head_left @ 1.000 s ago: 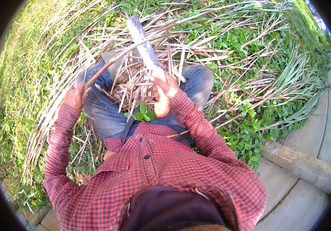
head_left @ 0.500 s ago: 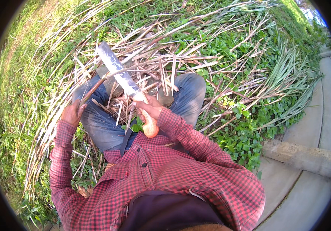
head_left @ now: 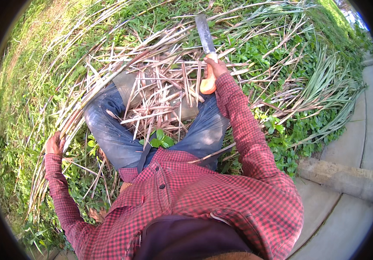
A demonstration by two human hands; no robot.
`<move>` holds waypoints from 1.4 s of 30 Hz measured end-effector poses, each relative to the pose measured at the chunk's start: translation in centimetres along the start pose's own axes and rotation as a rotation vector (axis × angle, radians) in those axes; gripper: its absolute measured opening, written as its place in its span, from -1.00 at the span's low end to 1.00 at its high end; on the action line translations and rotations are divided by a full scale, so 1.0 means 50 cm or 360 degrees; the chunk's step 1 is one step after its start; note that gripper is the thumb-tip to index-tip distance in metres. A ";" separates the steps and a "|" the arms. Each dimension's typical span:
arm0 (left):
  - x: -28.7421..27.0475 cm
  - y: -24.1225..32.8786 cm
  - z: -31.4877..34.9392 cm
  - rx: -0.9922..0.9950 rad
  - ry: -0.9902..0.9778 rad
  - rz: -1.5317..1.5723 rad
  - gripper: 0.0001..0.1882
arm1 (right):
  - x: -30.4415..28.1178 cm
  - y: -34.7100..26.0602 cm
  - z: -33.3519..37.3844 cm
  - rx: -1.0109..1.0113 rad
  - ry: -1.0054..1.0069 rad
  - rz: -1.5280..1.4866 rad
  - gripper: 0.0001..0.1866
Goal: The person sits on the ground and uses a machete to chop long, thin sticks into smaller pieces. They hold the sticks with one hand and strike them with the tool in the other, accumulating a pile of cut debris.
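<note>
My right hand [head_left: 216,68] is wrapped round the orange wooden handle of a machete [head_left: 204,34], beyond my right knee. Its worn grey blade points away from me, over the chopped pieces and greenery. Out to the left, my left hand [head_left: 55,143] is closed at the near part of a bundle of long dry stalks [head_left: 77,113]; its fingertips are partly hidden. Those stalks curve away past my left knee toward the far side. Short split stalk pieces [head_left: 160,93] lie heaped between my bent legs.
Long green leaves [head_left: 325,86] are spread at the right, with low leafy plants [head_left: 277,160] nearer me. A concrete path [head_left: 342,143] borders the right side, and a pale round post [head_left: 342,178] lies across it. Grass covers the ground at the left.
My right hand has carried the machete away and to the right, off the stalk it was against. My left hand has moved left and nearer to me, onto the stalk bundle.
</note>
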State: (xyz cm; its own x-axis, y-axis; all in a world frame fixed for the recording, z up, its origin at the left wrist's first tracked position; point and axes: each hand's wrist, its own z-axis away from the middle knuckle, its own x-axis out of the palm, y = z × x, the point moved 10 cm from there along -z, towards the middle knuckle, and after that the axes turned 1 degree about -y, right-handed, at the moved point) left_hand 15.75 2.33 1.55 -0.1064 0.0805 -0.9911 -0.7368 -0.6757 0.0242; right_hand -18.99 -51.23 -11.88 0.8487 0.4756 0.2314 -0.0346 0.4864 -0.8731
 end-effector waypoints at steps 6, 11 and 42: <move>0.044 -0.019 -0.037 -0.0116 -0.0164 0.0388 -0.81 | 0.082 0.084 -0.005 0.0181 -0.0151 0.0066 -0.69; 0.048 -0.032 -0.045 -0.0091 -0.0216 0.0390 -0.76 | 0.304 0.185 0.179 0.0123 -0.0893 0.0154 -0.65; 0.101 0.362 -0.313 0.0302 0.0175 -0.0093 -0.56 | 0.223 0.171 0.187 0.0258 -0.0653 0.0046 -0.73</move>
State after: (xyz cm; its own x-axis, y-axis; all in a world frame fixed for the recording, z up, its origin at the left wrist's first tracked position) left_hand 12.33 -20.97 -5.09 0.0059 0.0281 -0.9996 -0.8530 -0.5216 -0.0197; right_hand -14.76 -34.92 -12.73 0.5676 0.7264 0.3874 -0.1653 0.5616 -0.8108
